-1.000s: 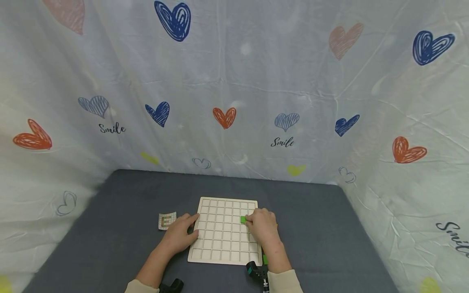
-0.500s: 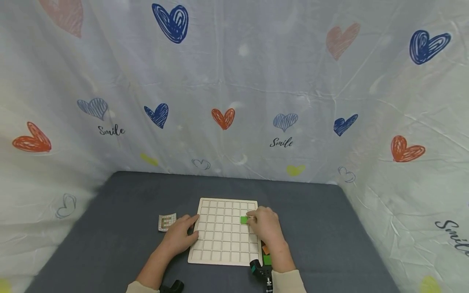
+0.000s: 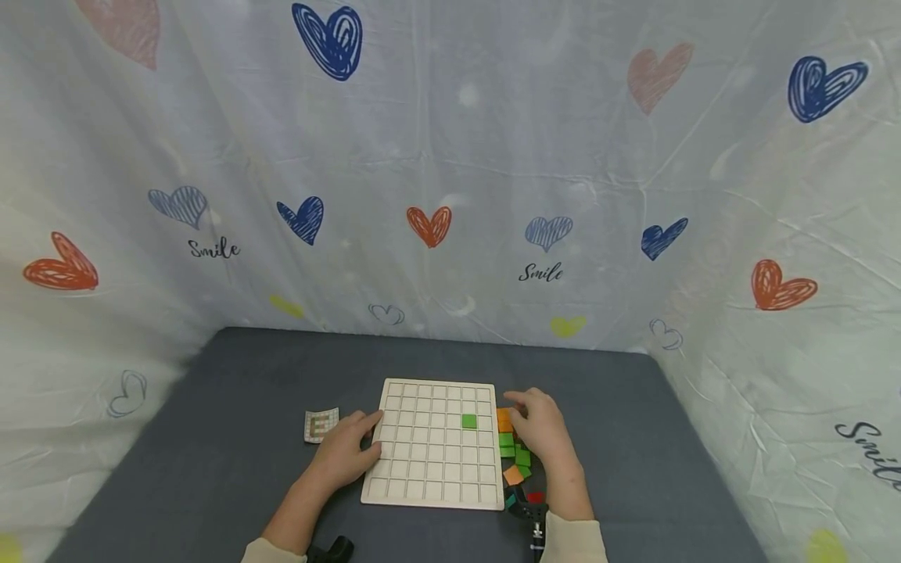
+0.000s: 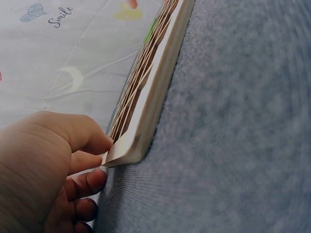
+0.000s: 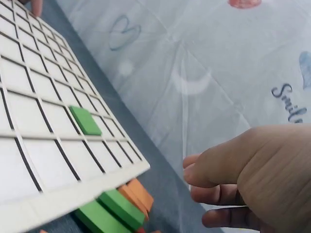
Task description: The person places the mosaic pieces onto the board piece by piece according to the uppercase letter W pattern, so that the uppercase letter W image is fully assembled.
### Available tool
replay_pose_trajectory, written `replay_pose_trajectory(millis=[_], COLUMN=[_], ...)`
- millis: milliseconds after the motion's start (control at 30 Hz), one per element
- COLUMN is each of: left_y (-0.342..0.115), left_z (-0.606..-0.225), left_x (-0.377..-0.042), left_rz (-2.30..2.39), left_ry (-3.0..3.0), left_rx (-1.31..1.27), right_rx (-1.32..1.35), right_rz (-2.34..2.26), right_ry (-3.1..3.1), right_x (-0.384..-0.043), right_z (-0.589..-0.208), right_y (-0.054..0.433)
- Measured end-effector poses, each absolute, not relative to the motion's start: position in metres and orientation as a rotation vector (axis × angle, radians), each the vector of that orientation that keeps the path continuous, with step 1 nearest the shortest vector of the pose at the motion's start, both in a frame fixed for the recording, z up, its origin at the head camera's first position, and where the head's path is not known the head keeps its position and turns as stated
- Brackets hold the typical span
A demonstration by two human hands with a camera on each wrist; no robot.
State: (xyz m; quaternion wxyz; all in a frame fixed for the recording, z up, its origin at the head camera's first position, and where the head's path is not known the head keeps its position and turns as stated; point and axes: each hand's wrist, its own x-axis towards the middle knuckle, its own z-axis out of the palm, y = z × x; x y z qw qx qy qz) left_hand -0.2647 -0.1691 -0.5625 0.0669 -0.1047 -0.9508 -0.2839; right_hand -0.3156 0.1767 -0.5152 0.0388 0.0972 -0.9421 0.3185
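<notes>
A pale board marked with a grid of squares (image 3: 417, 451) lies on the dark table. One green square tile (image 3: 469, 421) sits in a cell towards its right side. My left hand (image 3: 345, 452) rests at the board's left edge, thumb and index finger spread apart and touching the rim. In the left wrist view, the thumb (image 4: 92, 133) lies on the rim near a corner. My right hand (image 3: 540, 426) hovers just right of the board, over orange tiles (image 3: 504, 418), fingers relaxed and holding nothing. In the right wrist view, green tiles (image 5: 116, 208) lean along the board's edge.
More green tiles (image 3: 522, 455), an orange tile (image 3: 513, 475) and a red tile (image 3: 536, 497) lie right of the board. A small card with a printed grid (image 3: 321, 425) lies left of it. A white curtain with hearts (image 3: 450, 156) surrounds the table.
My right hand has let go of the green tile, which stays on the board, and moved right beyond the board's edge, uncovering the loose tiles. My left hand has stayed in place.
</notes>
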Motion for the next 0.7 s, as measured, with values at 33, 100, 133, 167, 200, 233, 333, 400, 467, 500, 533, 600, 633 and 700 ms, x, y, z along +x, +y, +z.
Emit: replay_pose_trajectory(millis=[33, 100, 133, 167, 200, 233, 333, 400, 467, 500, 533, 600, 633, 700], left_y=[-0.169, -0.169, -0.168, -0.168, -0.168, -0.168, -0.168, -0.168, -0.168, -0.168, -0.168, -0.168, -0.168, -0.167], left_z=[-0.562, -0.562, -0.562, -0.563, -0.562, -0.563, -0.563, -0.563, -0.563, -0.563, -0.563, -0.562, -0.562, -0.561], left_x=[-0.265, -0.265, -0.265, -0.265, -0.266, -0.266, -0.266, -0.266, -0.265, -0.265, -0.265, -0.264, -0.264, -0.264], left_rz=[-0.857, -0.865, -0.867, -0.869, -0.871, -0.872, -0.869, -0.868, -0.865, -0.864, -0.863, -0.863, -0.864, -0.863], left_ry=[-2.871, -2.877, -2.880, -2.888, -2.889, -2.888, -2.885, -2.876, -2.867, -2.865, -2.863, -2.869, -2.867, -2.876], left_rx=[-0.309, -0.301, -0.296, -0.289, -0.286, -0.287, -0.285, -0.289, -0.295, -0.294, -0.294, -0.290, -0.293, -0.288], right_rx=[0.280, 0.245, 0.230, 0.217, 0.205, 0.195, 0.170, 0.144, 0.109, 0.088, 0.073, 0.048, 0.043, 0.040], right_rz=[0.987, 0.990, 0.985, 0.986, 0.983, 0.990, 1.033, 1.076, 1.117, 1.129, 1.142, 1.148, 1.142, 1.114], right_ry=[-2.900, -2.929, -2.940, -2.947, -2.958, -2.966, -2.986, -3.003, -3.016, -3.026, -3.035, -3.053, -3.060, -3.076], right_x=[-0.317, -0.319, -0.320, -0.321, -0.321, -0.321, -0.319, -0.317, -0.316, -0.315, -0.315, -0.314, -0.314, -0.313], right_z=[-0.517, -0.523, -0.526, -0.528, -0.530, -0.531, -0.530, -0.528, -0.526, -0.526, -0.526, -0.527, -0.527, -0.527], right_y=[0.180, 0.186, 0.188, 0.191, 0.194, 0.196, 0.203, 0.208, 0.213, 0.215, 0.217, 0.220, 0.221, 0.222])
